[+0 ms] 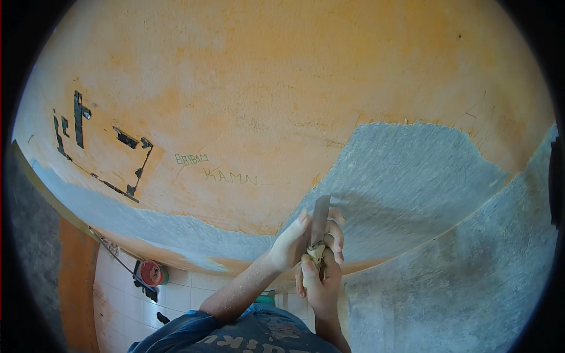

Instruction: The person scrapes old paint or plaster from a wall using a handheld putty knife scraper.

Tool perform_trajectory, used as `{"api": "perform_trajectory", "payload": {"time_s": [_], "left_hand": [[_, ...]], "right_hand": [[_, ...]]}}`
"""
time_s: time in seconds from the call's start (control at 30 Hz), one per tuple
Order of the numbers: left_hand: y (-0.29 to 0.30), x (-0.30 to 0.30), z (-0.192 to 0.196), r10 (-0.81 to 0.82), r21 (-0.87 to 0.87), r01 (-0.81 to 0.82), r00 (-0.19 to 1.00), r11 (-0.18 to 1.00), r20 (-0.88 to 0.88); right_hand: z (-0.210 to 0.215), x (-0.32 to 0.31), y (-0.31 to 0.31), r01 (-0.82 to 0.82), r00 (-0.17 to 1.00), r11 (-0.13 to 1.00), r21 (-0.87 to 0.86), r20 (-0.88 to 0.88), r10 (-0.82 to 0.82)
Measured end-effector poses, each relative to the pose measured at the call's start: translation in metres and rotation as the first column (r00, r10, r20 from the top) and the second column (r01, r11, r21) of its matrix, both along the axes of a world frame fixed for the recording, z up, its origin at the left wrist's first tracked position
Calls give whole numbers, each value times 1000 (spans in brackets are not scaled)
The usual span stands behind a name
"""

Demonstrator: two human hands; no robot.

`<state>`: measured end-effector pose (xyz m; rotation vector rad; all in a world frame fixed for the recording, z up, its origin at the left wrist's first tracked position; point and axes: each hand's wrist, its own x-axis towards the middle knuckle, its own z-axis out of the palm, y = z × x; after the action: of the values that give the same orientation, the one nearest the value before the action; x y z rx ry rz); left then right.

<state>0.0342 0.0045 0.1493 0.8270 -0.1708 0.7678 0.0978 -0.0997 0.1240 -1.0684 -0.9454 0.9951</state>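
Scraper (320, 219), edge free before grey patch (412, 162), right hand (318, 277) clamping handle (316, 253), left hand (291, 240) spread around blade (321, 212)

worn orange wall (247, 70), with a grey patch (412, 159) exposed at right
black strips (79, 120) are stuck at left, green lettering (226, 175) is scrawled beside them, and the floor (179, 294) is covered in pale tiles; the patch is crossed by soft shadow.
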Motion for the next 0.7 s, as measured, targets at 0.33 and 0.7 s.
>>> {"api": "perform_trajectory", "payload": {"time_s": [0.33, 0.7], "left_hand": [[13, 1, 7, -152, -6, 153, 975, 988, -163], [21, -7, 35, -193, -48, 187, 945, 981, -264]], "right_hand": [[10, 12, 0, -258, 966, 963, -77, -36, 256], [25, -30, 1, -18, 986, 999, -42, -166, 11]]}}
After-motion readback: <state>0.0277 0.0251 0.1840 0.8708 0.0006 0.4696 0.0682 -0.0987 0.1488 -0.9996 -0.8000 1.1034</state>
